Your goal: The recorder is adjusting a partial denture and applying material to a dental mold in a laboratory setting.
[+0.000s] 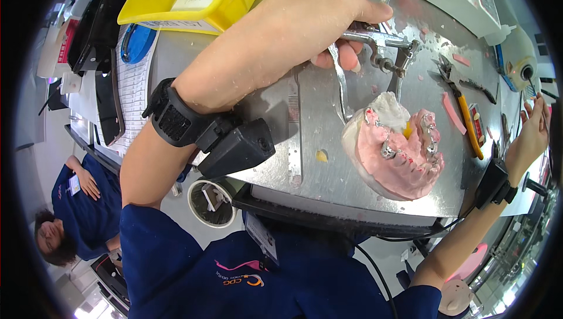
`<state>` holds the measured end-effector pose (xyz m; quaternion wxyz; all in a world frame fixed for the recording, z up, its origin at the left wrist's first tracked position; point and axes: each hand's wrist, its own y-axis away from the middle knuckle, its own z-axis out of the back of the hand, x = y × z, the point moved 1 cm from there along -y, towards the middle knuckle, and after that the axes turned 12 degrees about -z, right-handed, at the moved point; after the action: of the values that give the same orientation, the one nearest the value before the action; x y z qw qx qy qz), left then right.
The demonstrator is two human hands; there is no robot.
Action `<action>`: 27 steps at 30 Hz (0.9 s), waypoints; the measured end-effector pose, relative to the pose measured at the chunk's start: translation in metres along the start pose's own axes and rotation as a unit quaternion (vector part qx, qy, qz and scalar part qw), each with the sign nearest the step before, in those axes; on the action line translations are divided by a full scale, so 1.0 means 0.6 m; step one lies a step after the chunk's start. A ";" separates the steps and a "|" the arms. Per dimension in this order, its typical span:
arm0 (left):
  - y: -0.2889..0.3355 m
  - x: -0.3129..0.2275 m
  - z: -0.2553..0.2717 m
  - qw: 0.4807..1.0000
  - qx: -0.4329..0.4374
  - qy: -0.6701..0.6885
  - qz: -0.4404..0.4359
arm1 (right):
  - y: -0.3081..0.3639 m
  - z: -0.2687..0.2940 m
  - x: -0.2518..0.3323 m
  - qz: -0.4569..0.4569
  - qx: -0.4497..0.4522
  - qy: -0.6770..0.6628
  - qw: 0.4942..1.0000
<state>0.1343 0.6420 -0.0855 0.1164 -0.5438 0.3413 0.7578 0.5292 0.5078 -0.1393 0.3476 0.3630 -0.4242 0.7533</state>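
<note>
My left hand (328, 17) is closed around the metal frame of a dental articulator (381, 40) at the upper middle. Part of that frame is hidden behind the hand. The articulator lies opened out, with a pink and white cast at the top edge. Nearer me, its other dental cast (404, 160) has a white plaster base, pink wax and metal clasps on the teeth. At the far right, my right hand (532, 122) grips a thin, dark rod-like tool (532, 86). The tool's tip is at the dark round opening of a whitish device (521, 72).
Yellow-handled pliers (466, 113) and a pink wax strip (453, 113) lie right of the cast. A metal ruler (294, 137) lies to its left. A yellow tray (217, 11) and blue roll (139, 43) stand upper left. Below is a bin (196, 204); another person (88, 201) sits left.
</note>
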 end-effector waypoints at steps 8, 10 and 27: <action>-0.006 0.018 0.004 0.999 0.001 -0.033 -0.039 | -0.001 0.000 -0.005 0.019 -0.001 0.024 1.000; -0.003 0.022 0.005 0.997 0.005 -0.022 -0.073 | -0.001 -0.001 0.001 0.024 -0.001 0.024 0.999; 0.006 0.036 -0.003 0.968 0.007 -0.027 -0.248 | 0.332 -0.005 0.199 0.296 0.375 0.042 0.877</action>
<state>0.1256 0.6337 -0.1039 0.3136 -0.5896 0.1983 0.7174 0.3034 0.4571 -0.1171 -0.0361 0.2914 -0.1823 0.9384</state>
